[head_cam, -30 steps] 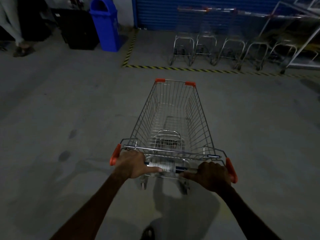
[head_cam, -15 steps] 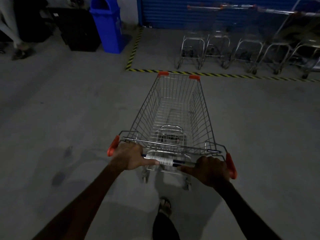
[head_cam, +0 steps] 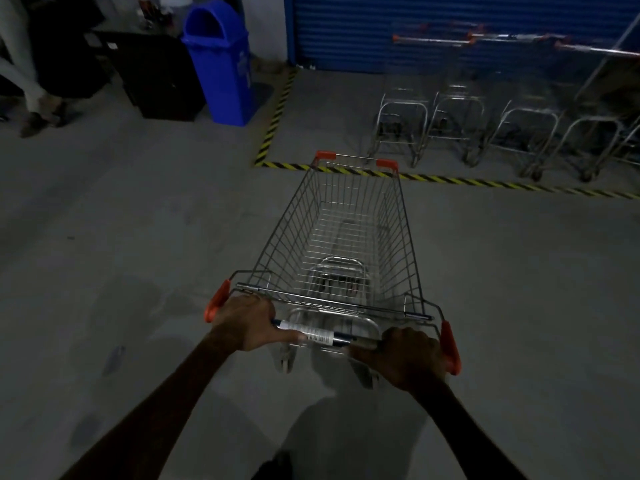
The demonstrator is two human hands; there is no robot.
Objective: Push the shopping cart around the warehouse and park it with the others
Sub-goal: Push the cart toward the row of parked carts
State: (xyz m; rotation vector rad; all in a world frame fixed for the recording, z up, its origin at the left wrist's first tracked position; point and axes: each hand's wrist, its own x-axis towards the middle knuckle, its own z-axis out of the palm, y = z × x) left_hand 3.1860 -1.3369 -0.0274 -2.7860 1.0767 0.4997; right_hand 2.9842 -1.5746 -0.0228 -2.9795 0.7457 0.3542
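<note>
Steel-wire shopping cart with orange corner caps (head_cam: 346, 237) rolls on the grey concrete floor (head_cam: 138, 237), our left hand (head_cam: 247, 320) and right hand (head_cam: 410, 358) clamped on its handle bar. We judge this the final approach: next, steer right toward the parked row of steel carts (head_cam: 485, 126). Since a second ago, its nose has reached the yellow-black floor stripe (head_cam: 485, 181).

1. The shopping cart (head_cam: 346, 237) is silver wire with orange corner caps and orange handle ends.
2. Its handle bar (head_cam: 322, 337) is dark blue with a white label.
3. The bin (head_cam: 221, 64) is bright blue.
4. The shutter (head_cam: 450, 26) is blue and ribbed.
5. The floor tape (head_cam: 485, 180) is striped yellow and black.
6. The floor (head_cam: 138, 220) is grey.
</note>
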